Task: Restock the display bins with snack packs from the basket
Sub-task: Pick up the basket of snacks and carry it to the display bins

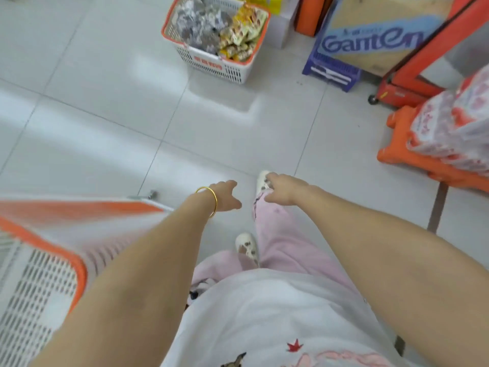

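Glossy white floor tiles fill most of your view, and they shine enough to be slippery; tread flat as you close in. Your left hand, with a gold bangle at the wrist, and your right hand both reach forward holding nothing, fingers loose and relaxed. The basket sits on the floor well apart from both hands, and the snack packs are all inside it, silver ones on the left and yellow ones on the right, heaped to the rim. If you scoop from the top too fast, I'd expect the loose packs to slide over the edge; if you lift the basket by one side, it will likely tip and shed them. No display bins are in view, so you may turn blind with a full handful; find them first. An orange-rimmed white crate lies blurred just beside your left forearm; a backswing could knock it. On the right, the blue printed carton and the orange trolley crowd the basket's far side; its wheel could catch a foot.
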